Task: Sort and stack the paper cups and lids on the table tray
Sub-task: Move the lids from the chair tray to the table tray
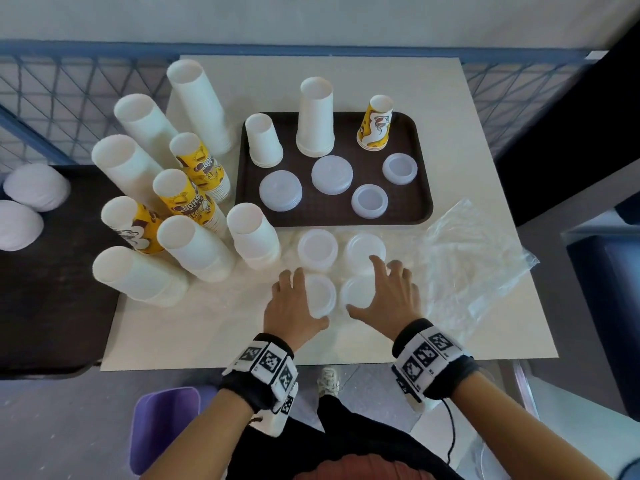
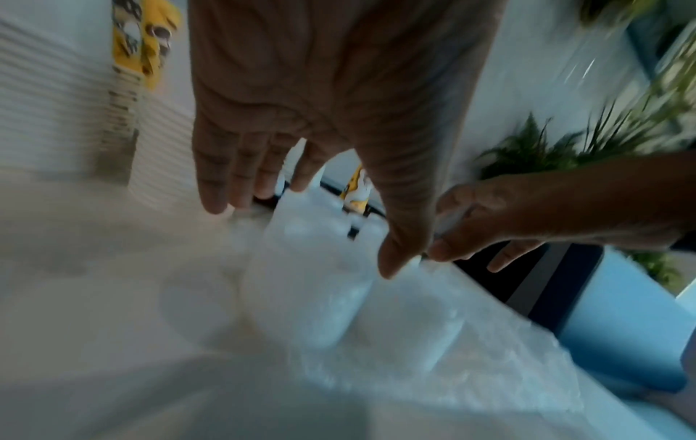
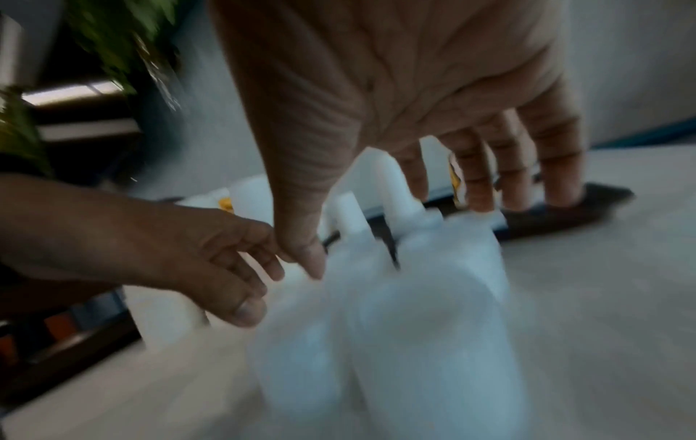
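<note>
Four lid stacks sit on the table [image 1: 485, 140] just in front of the tray [image 1: 424, 188], in a two-by-two block on a clear plastic sheet [image 1: 474, 258].

Near pair: near-left lid stack [image 1: 321, 295] and near-right lid stack [image 1: 356, 292], side by side, touching or nearly so. Left hand [image 1: 294, 303] lies on the outer left flank of the first, fingers loosely spread, thumb at its near edge. Right hand [image 1: 389, 292] covers the right part of the second, fingers spread and reaching toward the far-right lid stack [image 1: 365, 249], thumb pointing left along the near rim. Neither hand plainly grips; both wrist views are blurred, so contact cannot be told.

Far pair: far-left lid stack [image 1: 317, 249] and the far-right one, between the hands and the tray's near rim.

Judgement: each hand is nearest its own near stack; the stacks stand upright, axes vertical, and lie inward of each palm, so a squeeze inward would gather them.

On tray: three cup stacks, among them a yellow printed cup stack [image 1: 375, 124], plus four lid piles [image 1: 331, 174]. The far pair stands in the direct path to the tray.

Left of the tray: many tall white and yellow cup stacks [image 1: 194, 251], close to the left hand's outer side.
</note>
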Demonstrator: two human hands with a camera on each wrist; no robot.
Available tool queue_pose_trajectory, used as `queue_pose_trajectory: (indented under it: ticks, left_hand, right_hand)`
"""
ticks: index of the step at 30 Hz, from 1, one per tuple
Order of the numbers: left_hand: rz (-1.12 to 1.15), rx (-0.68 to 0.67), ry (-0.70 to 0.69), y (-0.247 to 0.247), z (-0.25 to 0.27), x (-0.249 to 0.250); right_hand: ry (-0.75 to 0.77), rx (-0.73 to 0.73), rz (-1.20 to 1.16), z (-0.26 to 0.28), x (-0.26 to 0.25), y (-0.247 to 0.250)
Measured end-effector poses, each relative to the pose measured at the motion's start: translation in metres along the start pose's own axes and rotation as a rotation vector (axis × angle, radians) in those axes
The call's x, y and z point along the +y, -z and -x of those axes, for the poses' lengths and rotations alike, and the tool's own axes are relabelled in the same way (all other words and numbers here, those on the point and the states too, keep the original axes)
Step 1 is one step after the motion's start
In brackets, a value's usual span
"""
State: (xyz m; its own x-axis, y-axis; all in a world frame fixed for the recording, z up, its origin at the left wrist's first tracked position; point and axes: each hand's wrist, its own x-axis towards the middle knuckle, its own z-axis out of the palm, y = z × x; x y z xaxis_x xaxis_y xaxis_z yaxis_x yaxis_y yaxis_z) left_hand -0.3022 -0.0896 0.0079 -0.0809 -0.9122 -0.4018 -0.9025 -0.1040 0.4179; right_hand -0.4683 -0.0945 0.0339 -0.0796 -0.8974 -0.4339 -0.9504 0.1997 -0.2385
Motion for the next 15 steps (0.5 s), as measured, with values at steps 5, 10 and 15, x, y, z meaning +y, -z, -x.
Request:
queue_pose_trajectory:
  ticks: [5,10,15]
  left_hand:
    - [0.193,0.313,-0.197,0.072,0.024,-0.003]
    - [0.355,0.629,-0.195,0.16,0.039,-0.041]
    - [0.431,0.768,-0.004,0.241,0.048,-0.139]
  right_hand:
    - [0.42,0.386,-0.249,0.008,-0.048,0.055]
    - [0.707,0.333,-0.402,0.008,-0.161,0.098]
    - [0.878,0.088,-0.271,0.007,-0.299,0.091]
